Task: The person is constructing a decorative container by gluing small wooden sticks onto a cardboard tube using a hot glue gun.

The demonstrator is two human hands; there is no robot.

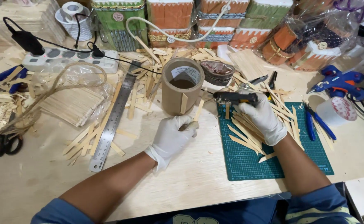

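Wooden stick (199,110) pinched in the gloved left hand (174,135) leans against the cardboard tube (182,86) — just beside it, the right hand (261,117) grips a glue gun (235,98), nozzle toward the stick.

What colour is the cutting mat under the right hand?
The cutting mat is dark green with a pale grid of lines, seen best in the head view.

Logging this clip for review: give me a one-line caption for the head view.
Gloved left hand holds a wooden stick against a cardboard tube; gloved right hand aims a black glue gun.
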